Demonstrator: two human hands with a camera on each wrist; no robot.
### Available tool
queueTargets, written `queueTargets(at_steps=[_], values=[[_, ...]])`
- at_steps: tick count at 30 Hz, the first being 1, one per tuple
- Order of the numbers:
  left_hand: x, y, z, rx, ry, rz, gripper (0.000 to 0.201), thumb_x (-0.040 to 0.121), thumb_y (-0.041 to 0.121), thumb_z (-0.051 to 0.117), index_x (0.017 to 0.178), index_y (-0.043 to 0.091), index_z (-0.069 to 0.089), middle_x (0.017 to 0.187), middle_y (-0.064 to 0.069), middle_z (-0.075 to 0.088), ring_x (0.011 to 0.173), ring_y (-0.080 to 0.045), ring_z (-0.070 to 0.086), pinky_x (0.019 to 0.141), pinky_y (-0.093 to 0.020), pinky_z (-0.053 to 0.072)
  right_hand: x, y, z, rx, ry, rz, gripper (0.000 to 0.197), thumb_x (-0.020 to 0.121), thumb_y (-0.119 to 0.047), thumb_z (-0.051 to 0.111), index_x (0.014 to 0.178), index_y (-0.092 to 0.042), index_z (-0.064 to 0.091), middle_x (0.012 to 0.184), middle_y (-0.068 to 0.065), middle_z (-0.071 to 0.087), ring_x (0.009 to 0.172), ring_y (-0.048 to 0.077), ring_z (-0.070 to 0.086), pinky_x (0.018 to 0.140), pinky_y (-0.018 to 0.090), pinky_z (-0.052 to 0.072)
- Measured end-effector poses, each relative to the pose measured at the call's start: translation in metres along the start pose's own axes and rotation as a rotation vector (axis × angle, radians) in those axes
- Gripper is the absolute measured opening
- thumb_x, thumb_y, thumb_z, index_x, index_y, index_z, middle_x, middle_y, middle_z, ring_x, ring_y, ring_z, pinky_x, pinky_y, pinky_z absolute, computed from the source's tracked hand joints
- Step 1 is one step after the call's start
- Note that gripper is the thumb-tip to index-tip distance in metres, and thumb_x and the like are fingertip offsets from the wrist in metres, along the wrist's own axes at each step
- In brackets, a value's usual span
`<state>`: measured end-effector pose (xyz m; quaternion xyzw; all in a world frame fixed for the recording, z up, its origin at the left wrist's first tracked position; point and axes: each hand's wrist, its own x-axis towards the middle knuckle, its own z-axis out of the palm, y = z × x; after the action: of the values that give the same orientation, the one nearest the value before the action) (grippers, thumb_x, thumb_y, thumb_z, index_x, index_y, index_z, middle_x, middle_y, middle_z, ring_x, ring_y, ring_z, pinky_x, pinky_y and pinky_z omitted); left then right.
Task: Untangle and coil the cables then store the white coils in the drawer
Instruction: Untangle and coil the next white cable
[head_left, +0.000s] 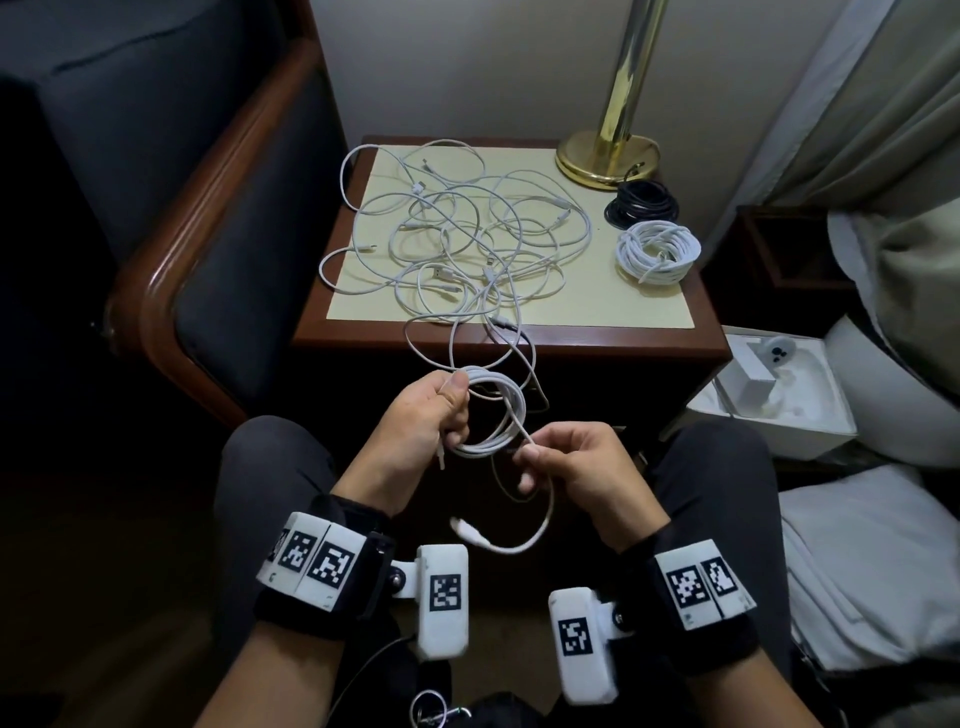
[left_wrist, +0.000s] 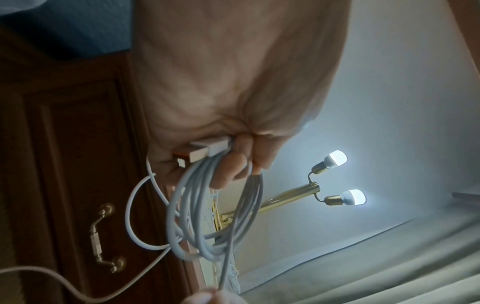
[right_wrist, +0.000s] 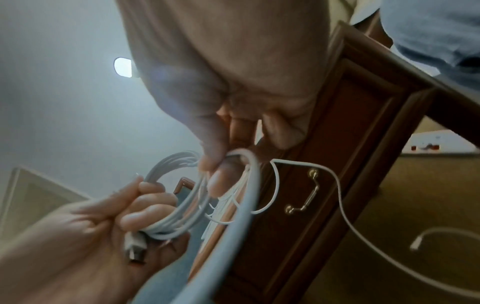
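My left hand (head_left: 434, 415) grips a partly wound white cable coil (head_left: 493, 410) in front of the nightstand; its USB plug (left_wrist: 205, 151) lies against my palm. The right hand (head_left: 563, 457) pinches the same cable's free strand (right_wrist: 249, 185), whose loose end and connector (head_left: 462, 527) hang below my wrists. A tangle of white cables (head_left: 452, 239) covers the nightstand top (head_left: 597, 306), some strands drooping over its front edge. A finished white coil (head_left: 657, 252) and a black coil (head_left: 641, 205) sit at the right. The drawer front with its brass handle (left_wrist: 105, 236) is closed.
A brass lamp base (head_left: 605, 156) stands at the nightstand's back right corner. A dark upholstered chair with a wooden arm (head_left: 208, 234) is on the left. An open white box (head_left: 774, 395) and bedding (head_left: 872, 561) lie on the right.
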<state>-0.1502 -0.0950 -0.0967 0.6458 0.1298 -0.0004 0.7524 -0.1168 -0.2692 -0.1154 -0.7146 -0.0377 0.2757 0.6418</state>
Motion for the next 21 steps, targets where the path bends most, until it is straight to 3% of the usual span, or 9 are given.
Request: queueTargets(at_steps=[4, 7, 9, 12, 17, 21], values=[[0.002, 0.000, 0.001, -0.025, 0.012, 0.022, 0.030, 0.103, 0.018, 0.038, 0.073, 0.011, 0.041, 0.060, 0.002, 0.034, 0.051, -0.007, 0.031, 0.049, -0.016, 0.030, 0.005, 0.005, -0.004, -0.159, 0.082, -0.010, 0.018, 0.081, -0.007, 0.071, 0.063, -0.013, 0.073, 0.060, 0.009, 0.066, 0.055, 0.012, 0.057, 0.055, 0.022, 0.042], [0.002, 0.002, 0.005, -0.107, 0.029, 0.002, 0.032, 0.103, 0.020, 0.038, 0.072, 0.013, 0.038, 0.060, 0.000, 0.030, 0.049, -0.009, 0.029, 0.052, -0.020, 0.026, 0.008, 0.007, -0.002, -0.200, 0.128, 0.000, 0.009, 0.073, -0.019, 0.077, 0.063, -0.018, 0.076, 0.070, 0.009, 0.071, 0.066, 0.017, 0.062, 0.064, 0.030, 0.048], [0.003, 0.002, 0.005, -0.170, 0.044, -0.008, 0.033, 0.103, 0.021, 0.039, 0.071, 0.012, 0.038, 0.059, 0.000, 0.028, 0.049, -0.010, 0.028, 0.055, -0.024, 0.023, 0.007, 0.003, 0.000, -0.209, 0.081, 0.020, 0.014, 0.077, -0.017, 0.075, 0.063, -0.015, 0.075, 0.059, 0.009, 0.066, 0.054, 0.014, 0.058, 0.053, 0.024, 0.046], [0.002, 0.002, 0.005, -0.246, 0.055, -0.025, 0.033, 0.102, 0.022, 0.039, 0.071, 0.013, 0.039, 0.057, 0.002, 0.028, 0.048, -0.010, 0.028, 0.059, -0.028, 0.022, 0.005, -0.001, 0.005, -0.177, 0.059, 0.061, 0.023, 0.086, -0.010, 0.067, 0.063, -0.009, 0.070, 0.045, 0.006, 0.052, 0.032, 0.009, 0.040, 0.035, 0.016, 0.029], [0.000, -0.001, 0.016, -0.433, 0.054, -0.052, 0.030, 0.100, 0.025, 0.039, 0.073, 0.013, 0.038, 0.053, 0.006, 0.029, 0.049, -0.009, 0.026, 0.062, -0.028, 0.019, 0.005, 0.000, 0.018, 0.017, 0.080, 0.106, 0.026, 0.093, -0.003, 0.053, 0.068, -0.002, 0.061, 0.053, 0.013, 0.055, 0.035, 0.015, 0.049, 0.035, 0.020, 0.039], [0.000, -0.002, 0.024, -0.585, 0.021, -0.057, 0.028, 0.093, 0.033, 0.042, 0.071, 0.016, 0.037, 0.051, 0.006, 0.027, 0.046, -0.009, 0.030, 0.066, -0.028, 0.032, 0.003, -0.005, 0.017, 0.417, 0.090, 0.104, 0.014, 0.090, 0.001, 0.051, 0.078, -0.002, 0.058, 0.059, 0.016, 0.057, 0.044, 0.020, 0.056, 0.043, 0.023, 0.048]])
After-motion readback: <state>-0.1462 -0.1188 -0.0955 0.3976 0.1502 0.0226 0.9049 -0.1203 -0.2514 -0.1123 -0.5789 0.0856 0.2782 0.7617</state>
